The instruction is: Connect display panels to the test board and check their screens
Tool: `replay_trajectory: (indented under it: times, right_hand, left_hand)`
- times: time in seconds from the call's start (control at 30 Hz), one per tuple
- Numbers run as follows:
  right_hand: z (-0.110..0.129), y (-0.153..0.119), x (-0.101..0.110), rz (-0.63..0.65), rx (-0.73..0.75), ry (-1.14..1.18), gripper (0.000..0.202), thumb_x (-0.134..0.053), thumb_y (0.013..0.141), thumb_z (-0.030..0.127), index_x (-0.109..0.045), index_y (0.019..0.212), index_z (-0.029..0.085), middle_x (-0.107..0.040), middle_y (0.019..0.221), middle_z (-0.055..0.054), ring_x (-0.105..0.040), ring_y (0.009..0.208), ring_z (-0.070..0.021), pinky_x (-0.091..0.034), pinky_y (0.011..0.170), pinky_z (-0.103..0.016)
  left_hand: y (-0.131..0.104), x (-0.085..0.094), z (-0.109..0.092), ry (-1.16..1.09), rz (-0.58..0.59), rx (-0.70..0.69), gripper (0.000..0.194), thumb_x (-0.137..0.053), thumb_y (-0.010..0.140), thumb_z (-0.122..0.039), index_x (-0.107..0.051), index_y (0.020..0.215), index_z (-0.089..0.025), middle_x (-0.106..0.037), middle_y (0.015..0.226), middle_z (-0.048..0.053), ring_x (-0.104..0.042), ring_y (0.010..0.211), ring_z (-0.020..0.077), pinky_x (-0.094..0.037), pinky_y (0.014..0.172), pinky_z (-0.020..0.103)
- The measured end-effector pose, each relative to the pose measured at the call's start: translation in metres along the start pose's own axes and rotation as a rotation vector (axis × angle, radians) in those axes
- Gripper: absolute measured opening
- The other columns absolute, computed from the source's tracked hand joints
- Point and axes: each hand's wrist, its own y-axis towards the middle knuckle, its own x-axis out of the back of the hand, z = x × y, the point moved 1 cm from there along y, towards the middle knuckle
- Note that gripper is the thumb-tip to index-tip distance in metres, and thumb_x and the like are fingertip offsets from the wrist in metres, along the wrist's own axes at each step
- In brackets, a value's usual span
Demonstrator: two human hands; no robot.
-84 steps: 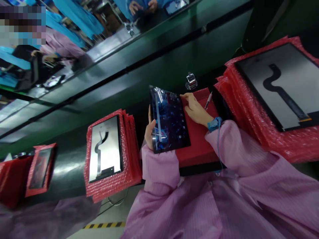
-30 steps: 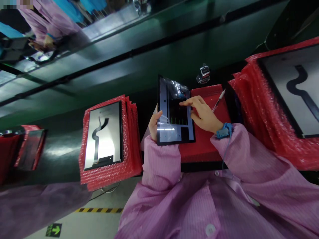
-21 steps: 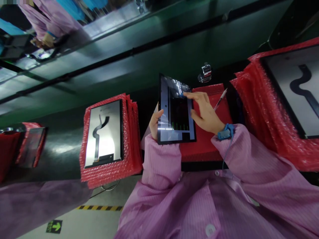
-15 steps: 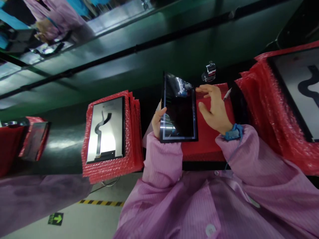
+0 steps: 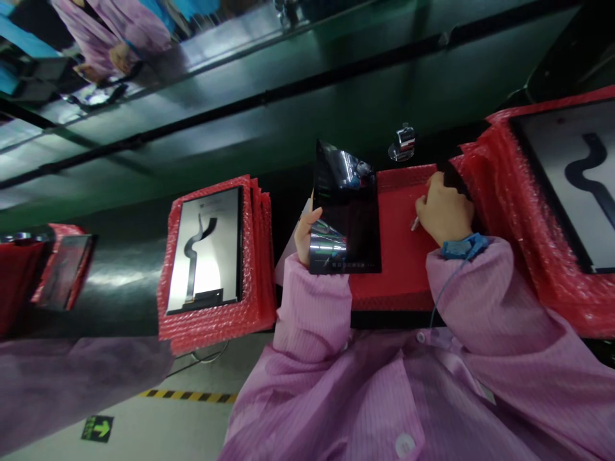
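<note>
A dark glossy screen panel (image 5: 346, 211) is held tilted up by my left hand (image 5: 305, 235), whose thumb lies over its left edge. Small icons show along the panel's lower edge. To its right, my right hand (image 5: 444, 208) is closed around a pen-like tool (image 5: 415, 223), whose tip sticks out on the left; most of the tool is hidden. Under that hand lies a red mat (image 5: 401, 256). A blue band circles my right wrist.
Screen panels with dark ribbon cables lie on red bubble-wrap stacks at left (image 5: 259, 256) and right (image 5: 523, 224). A small metal device (image 5: 404, 142) stands behind the mat. A person (image 5: 115, 38) is at the upper left; another's sleeve (image 5: 81, 384) reaches in at lower left.
My right hand has moved right, away from the panel, and closed around the pen-like tool. The panel's bright bordered display has turned dark with small icons. My left hand has barely moved.
</note>
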Motion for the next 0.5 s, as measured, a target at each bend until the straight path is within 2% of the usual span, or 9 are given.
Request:
replay_trajectory:
  times: [0.13, 0.3, 0.4, 0.5]
  right_hand:
    - [0.009, -0.002, 0.012, -0.006, -0.068, -0.097, 0.037, -0.062, 0.090, 0.034, -0.056, 0.121, 0.014, -0.070, 0.094, -0.022, -0.072, 0.093, -0.0406, -0.053, 0.082, -0.066]
    - [0.017, -0.003, 0.021, 0.084, -0.084, -0.213, 0.042, -0.059, 0.092, 0.031, -0.052, 0.129, 0.011, -0.071, 0.105, -0.026, -0.073, 0.094, -0.0384, -0.055, 0.081, -0.057]
    - [0.019, -0.004, 0.022, 0.147, -0.093, -0.290, 0.048, -0.056, 0.093, 0.026, -0.048, 0.137, 0.010, -0.072, 0.104, -0.025, -0.073, 0.093, -0.0371, -0.055, 0.079, -0.052]
    - [0.020, -0.003, 0.024, 0.185, -0.114, -0.326, 0.056, -0.056, 0.091, 0.024, -0.045, 0.143, 0.010, -0.072, 0.103, -0.025, -0.073, 0.092, -0.0371, -0.054, 0.079, -0.051]
  left_hand:
    - [-0.004, -0.003, -0.005, -0.069, 0.022, -0.031, 0.022, -0.050, 0.093, -0.030, -0.070, 0.084, -0.028, -0.076, 0.082, 0.003, -0.072, 0.109, 0.0248, -0.057, 0.097, 0.040]
    - [-0.005, 0.001, -0.001, -0.226, 0.077, -0.042, 0.026, -0.047, 0.092, -0.028, -0.069, 0.079, -0.022, -0.075, 0.079, 0.002, -0.073, 0.085, 0.0184, -0.058, 0.086, 0.032]
    - [-0.002, 0.006, 0.001, -0.278, 0.052, -0.058, 0.028, -0.045, 0.092, -0.024, -0.068, 0.076, -0.020, -0.073, 0.071, 0.002, -0.070, 0.074, 0.0148, -0.057, 0.080, 0.027]
    - [-0.003, 0.007, -0.001, -0.233, 0.017, -0.063, 0.031, -0.042, 0.094, -0.026, -0.068, 0.076, -0.022, -0.074, 0.075, 0.002, -0.071, 0.077, 0.0160, -0.057, 0.083, 0.029]
